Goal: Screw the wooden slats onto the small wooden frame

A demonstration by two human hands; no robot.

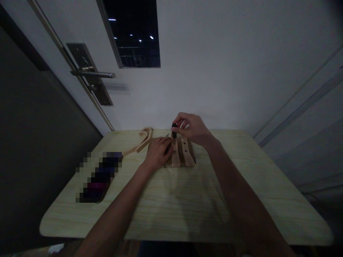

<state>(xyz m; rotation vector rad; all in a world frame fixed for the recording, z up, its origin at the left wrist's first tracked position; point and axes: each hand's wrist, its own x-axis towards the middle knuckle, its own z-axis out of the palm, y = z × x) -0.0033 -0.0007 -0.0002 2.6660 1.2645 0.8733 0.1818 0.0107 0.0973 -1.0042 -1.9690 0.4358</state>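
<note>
My right hand is closed around a small black-handled tool held upright over a wooden assembly of light slats with holes in them, at the far middle of the table. My left hand lies on the left side of that assembly, fingers curled and pressing it down. Curved wooden pieces lie just left of it.
The pale wood-grain table stands against a white wall. A dark pixelated object lies on the table's left side. A door with a metal lever handle is at the left. A dark window is above.
</note>
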